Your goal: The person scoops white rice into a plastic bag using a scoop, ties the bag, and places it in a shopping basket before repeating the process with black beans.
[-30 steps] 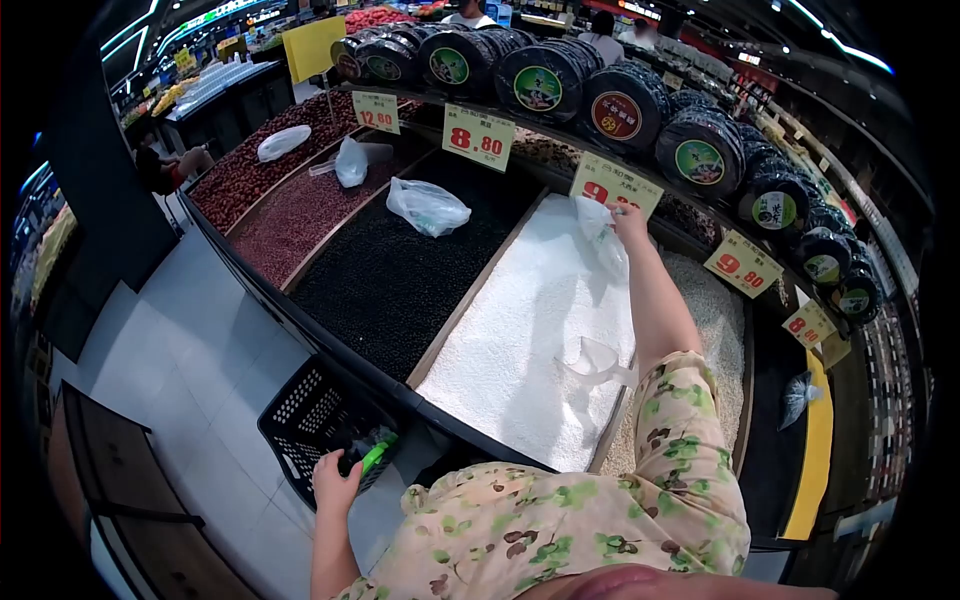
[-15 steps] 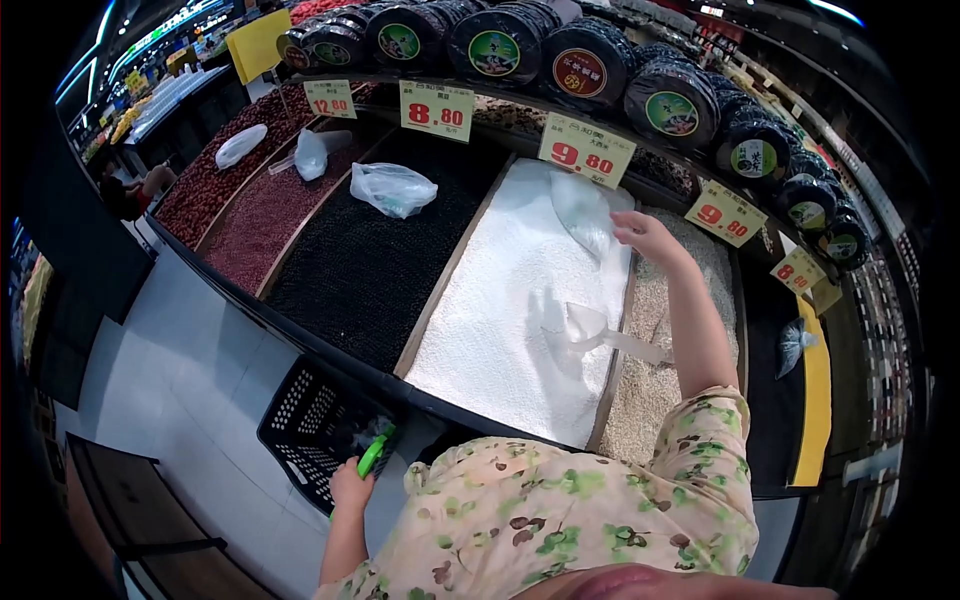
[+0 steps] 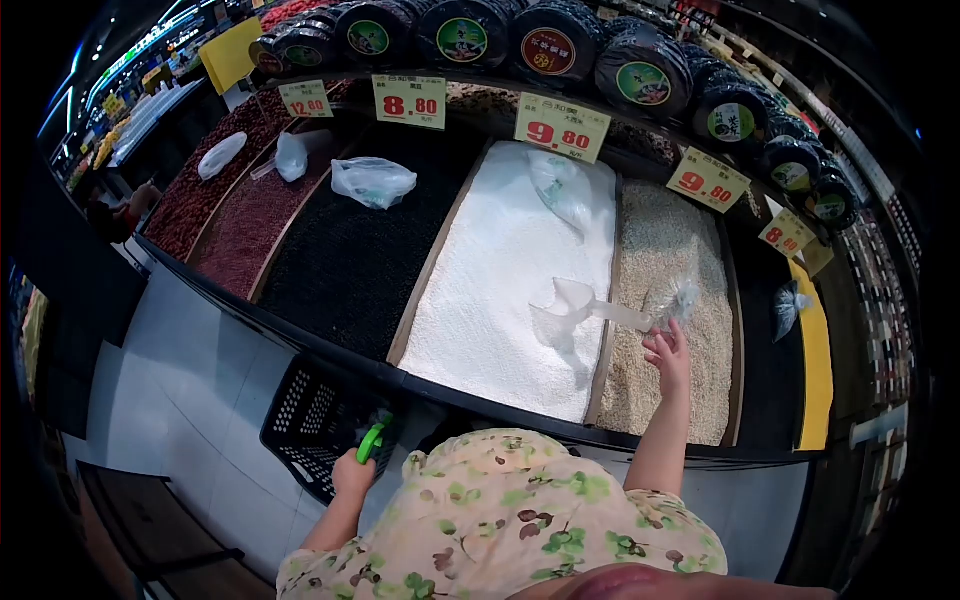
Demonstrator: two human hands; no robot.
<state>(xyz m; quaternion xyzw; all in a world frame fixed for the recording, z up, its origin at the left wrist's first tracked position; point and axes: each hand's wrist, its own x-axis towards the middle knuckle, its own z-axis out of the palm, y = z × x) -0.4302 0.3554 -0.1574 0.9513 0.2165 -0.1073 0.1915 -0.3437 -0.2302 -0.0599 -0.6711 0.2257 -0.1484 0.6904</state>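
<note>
Scoop [image 3: 568, 308] unlifted, bowl on white grains [image 3: 500, 300], handle reaching over the divider [image 3: 608, 345] towards tan grains [image 3: 650, 390]; right hand's [image 3: 668, 360] grip loosely open beside handle end and clear bag [image 3: 673, 298], neither visibly gripped; left hand [image 3: 353, 473] closed around basket's [image 3: 300, 415] green handle [image 3: 371, 441]; fingertip contact with scoop or clear bag cannot be told; basket's contents are shadowed and partly hidden; black borders cut off the outer shop.

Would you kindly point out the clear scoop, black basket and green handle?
Clear scoop [image 3: 623, 315], head view: on its handle.
Black basket [image 3: 317, 398], head view: on its perforated wall.
Green handle [image 3: 370, 441], head view: middle of its curve.
</note>
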